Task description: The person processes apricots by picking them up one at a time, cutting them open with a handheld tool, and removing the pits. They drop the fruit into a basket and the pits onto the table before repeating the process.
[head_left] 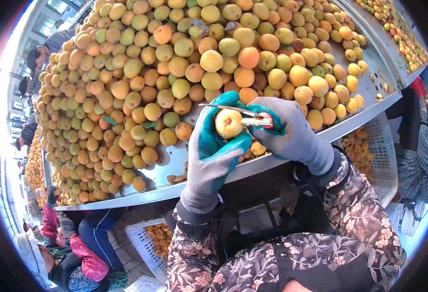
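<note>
Above the metal table's rim (321, 134): left hand (213, 151), knit glove with teal rubber palm, cups one round yellow apricot (228, 123); right hand (292, 134), grey-gloved, grips one thin steel knife (233, 110) across it. Behind, an uncountable apricot heap (175, 73).

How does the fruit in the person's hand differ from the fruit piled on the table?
The held fruit sits alone in the left hand, lifted off the table; the piled fruit lies loose in a heap. A knife in the right hand touches the held fruit; nothing touches the piled fruit. Both are small, round and yellow-orange.
</note>
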{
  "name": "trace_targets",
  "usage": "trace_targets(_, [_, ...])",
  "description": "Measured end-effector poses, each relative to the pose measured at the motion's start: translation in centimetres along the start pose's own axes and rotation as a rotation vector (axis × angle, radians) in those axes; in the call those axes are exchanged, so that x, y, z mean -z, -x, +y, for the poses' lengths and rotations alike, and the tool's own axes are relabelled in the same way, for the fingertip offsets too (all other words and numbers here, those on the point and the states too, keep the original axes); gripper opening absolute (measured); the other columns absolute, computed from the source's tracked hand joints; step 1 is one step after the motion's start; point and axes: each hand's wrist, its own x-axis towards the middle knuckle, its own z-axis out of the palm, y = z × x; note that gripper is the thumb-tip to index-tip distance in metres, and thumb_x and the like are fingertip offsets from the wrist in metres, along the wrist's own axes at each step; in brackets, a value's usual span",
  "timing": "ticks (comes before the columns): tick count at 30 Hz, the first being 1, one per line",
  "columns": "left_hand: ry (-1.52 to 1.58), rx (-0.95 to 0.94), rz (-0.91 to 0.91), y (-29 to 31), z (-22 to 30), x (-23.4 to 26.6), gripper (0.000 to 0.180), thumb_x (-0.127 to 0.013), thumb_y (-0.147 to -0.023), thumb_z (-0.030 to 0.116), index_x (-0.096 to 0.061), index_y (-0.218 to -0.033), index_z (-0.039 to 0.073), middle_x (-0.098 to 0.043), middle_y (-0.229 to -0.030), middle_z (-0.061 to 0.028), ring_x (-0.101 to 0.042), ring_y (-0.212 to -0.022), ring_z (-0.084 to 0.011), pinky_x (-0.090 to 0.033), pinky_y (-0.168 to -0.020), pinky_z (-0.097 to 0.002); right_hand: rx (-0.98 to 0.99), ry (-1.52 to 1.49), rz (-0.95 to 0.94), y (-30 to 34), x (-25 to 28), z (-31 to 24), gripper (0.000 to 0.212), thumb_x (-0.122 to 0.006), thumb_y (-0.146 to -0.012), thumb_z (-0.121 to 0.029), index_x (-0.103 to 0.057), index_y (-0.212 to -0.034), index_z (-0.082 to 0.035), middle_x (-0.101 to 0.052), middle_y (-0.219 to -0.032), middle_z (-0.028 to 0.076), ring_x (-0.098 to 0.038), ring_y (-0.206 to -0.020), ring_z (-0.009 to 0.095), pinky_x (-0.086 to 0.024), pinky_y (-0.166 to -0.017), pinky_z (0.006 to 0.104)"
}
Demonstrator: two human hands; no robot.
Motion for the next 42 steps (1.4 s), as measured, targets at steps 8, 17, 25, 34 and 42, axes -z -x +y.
trace_targets(8, [-0.513,-0.163,0.119,0.1,-1.3,1.7,0.053,-0.073,-0.070,0.004,-0.055,-0.120,0.000,-0.058,-0.109,-0.0148,-0.059,-0.098,-0.0254,-0.046,-0.088,-0.0338,0.005,0.162,-0.025,-0.5,-0.8,-0.3,0.036,-0.069,-0.070,-0.007,-0.060,-0.103,0.002,-0.064,-0.093,0.016,-0.064,-0.081,0.030,-0.050,-0.075,0.0360])
trace_targets(17, [-0.760,-0.270,0.054,1.2,-1.1,1.6,0.055,-0.071,-0.071,0.006,-0.051,-0.121,0.002,-0.057,-0.105,-0.0171,-0.057,-0.095,-0.0341,-0.047,-0.083,-0.0392,0.064,0.211,-0.009,-0.1,-2.0,-0.2,0.026,-0.065,-0.075,-0.008,-0.057,-0.098,-0.001,-0.059,-0.088,0.018,-0.059,-0.084,0.040,-0.049,-0.071,0.0426])
trace_targets(25, [-1.126,-0.299,0.261,1.8,0.2,-0.1,0.044,-0.066,-0.071,0.005,-0.051,-0.113,0.001,-0.056,-0.096,-0.0174,-0.059,-0.086,-0.0339,-0.048,-0.076,-0.0403,-0.006,0.237,-0.001,-0.2,-3.9,-0.2,0.016,-0.062,-0.079,-0.008,-0.052,-0.090,-0.002,-0.057,-0.083,0.020,-0.057,-0.082,0.043,-0.046,-0.068,0.0457])
trace_targets(34, [-1.302,-0.262,0.297,0.0,1.2,0.3,0.041,-0.067,-0.072,0.012,-0.046,-0.105,-0.001,-0.049,-0.096,-0.0224,-0.055,-0.083,-0.0410,-0.043,-0.065,-0.0485,-0.120,0.167,0.010,-2.6,-4.7,-0.3,0.017,-0.064,-0.081,-0.013,-0.052,-0.087,-0.002,-0.060,-0.078,0.021,-0.058,-0.083,0.044,-0.047,-0.067,0.0463])
trace_targets(42, [-1.064,-0.242,0.172,-1.0,0.3,2.8,0.041,-0.059,-0.068,0.003,-0.050,-0.107,-0.004,-0.056,-0.097,-0.0220,-0.057,-0.086,-0.0392,-0.046,-0.079,-0.0433,-0.302,0.004,-0.167,-3.6,-3.1,-1.0,0.018,-0.058,-0.079,-0.011,-0.063,-0.092,0.001,-0.066,-0.078,0.018,-0.065,-0.076,0.027,-0.049,-0.072,0.0366])
